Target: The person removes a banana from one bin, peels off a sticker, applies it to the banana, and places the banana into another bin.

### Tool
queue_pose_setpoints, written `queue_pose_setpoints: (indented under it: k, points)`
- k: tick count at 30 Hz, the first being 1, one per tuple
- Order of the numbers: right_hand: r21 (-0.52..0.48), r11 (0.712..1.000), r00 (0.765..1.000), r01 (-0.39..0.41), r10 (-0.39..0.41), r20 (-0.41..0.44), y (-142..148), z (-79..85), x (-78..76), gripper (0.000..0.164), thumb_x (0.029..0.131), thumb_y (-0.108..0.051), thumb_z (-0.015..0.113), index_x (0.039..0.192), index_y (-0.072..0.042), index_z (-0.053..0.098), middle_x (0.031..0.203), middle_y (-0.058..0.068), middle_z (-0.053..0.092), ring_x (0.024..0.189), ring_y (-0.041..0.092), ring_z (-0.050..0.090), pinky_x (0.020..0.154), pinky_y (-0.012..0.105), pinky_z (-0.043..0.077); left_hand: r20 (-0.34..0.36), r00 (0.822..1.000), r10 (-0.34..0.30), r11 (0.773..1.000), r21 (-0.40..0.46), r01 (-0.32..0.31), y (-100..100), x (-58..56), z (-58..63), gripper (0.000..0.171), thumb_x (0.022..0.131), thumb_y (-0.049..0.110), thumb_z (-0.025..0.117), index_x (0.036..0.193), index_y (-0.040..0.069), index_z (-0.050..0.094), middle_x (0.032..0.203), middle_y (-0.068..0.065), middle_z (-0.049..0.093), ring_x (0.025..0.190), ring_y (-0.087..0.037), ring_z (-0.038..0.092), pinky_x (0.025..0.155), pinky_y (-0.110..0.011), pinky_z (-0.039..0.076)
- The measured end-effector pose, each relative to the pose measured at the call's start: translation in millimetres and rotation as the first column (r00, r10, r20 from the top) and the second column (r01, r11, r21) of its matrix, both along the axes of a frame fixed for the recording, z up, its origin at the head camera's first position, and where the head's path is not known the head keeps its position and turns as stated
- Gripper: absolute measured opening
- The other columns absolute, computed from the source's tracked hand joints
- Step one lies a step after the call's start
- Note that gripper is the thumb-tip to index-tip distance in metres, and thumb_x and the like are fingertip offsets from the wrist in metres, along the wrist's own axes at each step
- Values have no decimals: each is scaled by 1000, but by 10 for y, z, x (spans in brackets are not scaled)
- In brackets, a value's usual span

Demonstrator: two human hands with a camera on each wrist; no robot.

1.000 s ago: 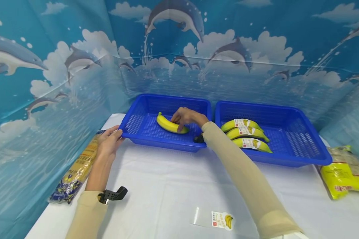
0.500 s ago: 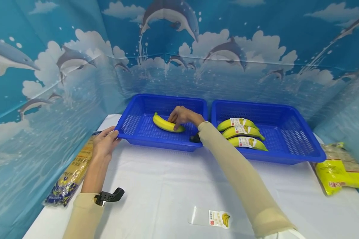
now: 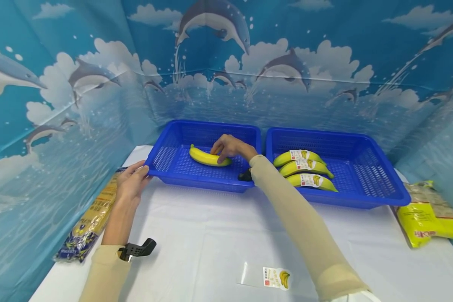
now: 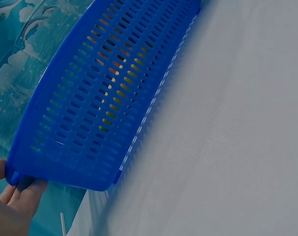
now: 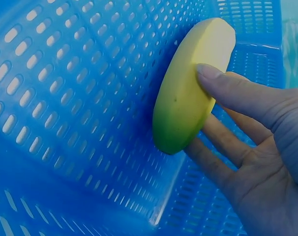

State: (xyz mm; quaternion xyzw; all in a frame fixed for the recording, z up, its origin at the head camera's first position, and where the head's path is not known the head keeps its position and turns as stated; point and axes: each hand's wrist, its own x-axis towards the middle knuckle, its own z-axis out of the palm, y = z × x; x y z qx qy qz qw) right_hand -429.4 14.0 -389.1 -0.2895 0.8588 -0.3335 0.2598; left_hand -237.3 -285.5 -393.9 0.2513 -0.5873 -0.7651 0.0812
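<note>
My left hand (image 3: 132, 180) grips the near left corner of the left blue plastic basket (image 3: 200, 179), thumb and fingers on its rim, as the left wrist view also shows. My right hand (image 3: 230, 147) reaches into that basket. It holds a yellow banana (image 3: 204, 157) near its greenish tip; in the right wrist view the thumb lies on one side of the banana (image 5: 188, 93) and the fingers behind it. That banana lies close over the basket floor and bears no visible label. In the right blue basket (image 3: 358, 167), three bananas (image 3: 305, 167) wrapped with white labels lie side by side.
A clear strip with a banana label (image 3: 276, 278) lies on the white tablecloth in front. A spaghetti packet (image 3: 90, 218) is at the left, a yellow food bag (image 3: 424, 216) at the right. Dolphin-print curtains (image 3: 211, 54) hang behind the baskets.
The banana under my right hand has shifted slightly left within the basket. My left hand keeps its grip on the rim. The head view has turned slightly.
</note>
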Motion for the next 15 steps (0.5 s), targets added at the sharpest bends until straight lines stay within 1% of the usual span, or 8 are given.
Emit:
queue_pose_setpoints:
  k: [5, 10, 15]
  points:
    - [-4, 1000, 1000, -8, 8, -11, 7, -4, 0, 41, 92, 4, 82, 132, -1, 75, 139, 18, 71, 132, 32, 65, 105, 41, 60, 3, 1000, -5, 1000, -2, 5, 2, 6, -4, 52, 110, 4, 57, 160, 0, 46, 155, -20, 51, 140, -24, 58, 109, -27, 53]
    - [-7, 1000, 999, -19, 18, -27, 4, 11, -3, 39, 93, 4, 82, 131, -1, 76, 138, 18, 72, 132, 31, 66, 105, 39, 60, 12, 1000, 4, 1000, 19, -5, 2, 5, 2, 51, 110, 4, 57, 160, 1, 48, 146, -15, 54, 137, -23, 60, 110, -28, 53]
    - [-29, 1000, 1000, -6, 6, -23, 17, 54, -9, 41, 92, 5, 82, 132, -1, 75, 139, 17, 72, 132, 31, 66, 104, 38, 60, 18, 1000, 5, 1000, 27, -5, 8, -2, 16, 51, 110, 5, 57, 160, 2, 48, 148, -15, 55, 136, -22, 60, 111, -28, 52]
